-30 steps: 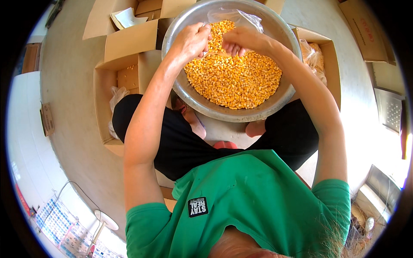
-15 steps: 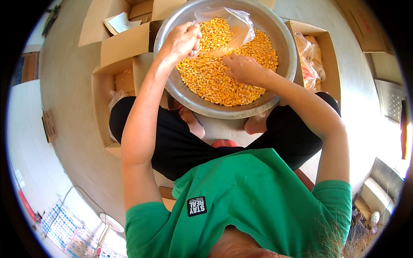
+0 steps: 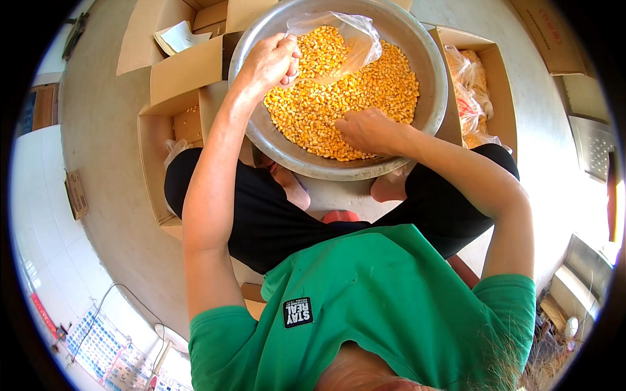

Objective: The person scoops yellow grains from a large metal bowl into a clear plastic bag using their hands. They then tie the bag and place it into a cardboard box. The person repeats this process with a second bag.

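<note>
A wide metal basin [image 3: 438, 78] stands between my knees, with a thick layer of yellow corn kernels [image 3: 306, 120] in it. My left hand [image 3: 270, 62] is closed on the edge of a clear plastic bag [image 3: 366, 51], which lies over the kernels with its mouth spread and corn inside. Low in the basin, toward its near right side, my right hand [image 3: 372, 132] is curled down into the loose kernels. Its fingertips are partly hidden among them, so how much corn it holds does not show.
Right of the basin, a cardboard box [image 3: 499, 98] holds filled plastic bags [image 3: 471, 98]. Open cardboard boxes [image 3: 171, 127] stand on the left, with a few kernels in one and papers [image 3: 181, 37] on another. My knees flank the basin's near side.
My right hand has moved down and nearer to me, away from the bag's mouth, into the loose corn. The left hand keeps its grip on the bag, almost unmoved.
</note>
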`<state>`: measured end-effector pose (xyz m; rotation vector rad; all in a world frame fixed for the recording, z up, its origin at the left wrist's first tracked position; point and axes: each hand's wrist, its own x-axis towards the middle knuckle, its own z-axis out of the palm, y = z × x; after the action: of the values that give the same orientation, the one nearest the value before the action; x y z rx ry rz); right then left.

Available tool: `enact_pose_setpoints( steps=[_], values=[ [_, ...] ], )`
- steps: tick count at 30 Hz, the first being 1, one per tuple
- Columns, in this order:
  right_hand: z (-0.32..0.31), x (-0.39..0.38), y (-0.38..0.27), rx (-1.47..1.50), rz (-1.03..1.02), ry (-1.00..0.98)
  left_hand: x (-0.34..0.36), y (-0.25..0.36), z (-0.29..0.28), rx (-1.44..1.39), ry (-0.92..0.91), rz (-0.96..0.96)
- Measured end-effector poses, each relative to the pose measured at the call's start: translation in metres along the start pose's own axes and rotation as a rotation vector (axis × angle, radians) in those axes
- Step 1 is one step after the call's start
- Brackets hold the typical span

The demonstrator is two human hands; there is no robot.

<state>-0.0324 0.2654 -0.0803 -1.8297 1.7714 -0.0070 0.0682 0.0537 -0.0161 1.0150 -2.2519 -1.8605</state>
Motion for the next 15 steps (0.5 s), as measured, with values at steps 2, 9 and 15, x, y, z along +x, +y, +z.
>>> enact_pose_setpoints(
  steps=[2,9,15],
  values=[
    [0.0059,-0.0034,0.0002,0.006,-0.026,0.003,-0.0002,-0.0008,0.0,-0.002,0.005,0.007],
    [0.0125,-0.0052,-0.0002,0.02,-0.184,-0.041,0.0015,-0.0036,-0.0002,0.002,0.012,0.009],
    [0.0105,-0.0036,-0.001,0.134,0.006,-0.094,0.0005,0.0,0.0016,0.027,-0.004,0.014]
  ],
)
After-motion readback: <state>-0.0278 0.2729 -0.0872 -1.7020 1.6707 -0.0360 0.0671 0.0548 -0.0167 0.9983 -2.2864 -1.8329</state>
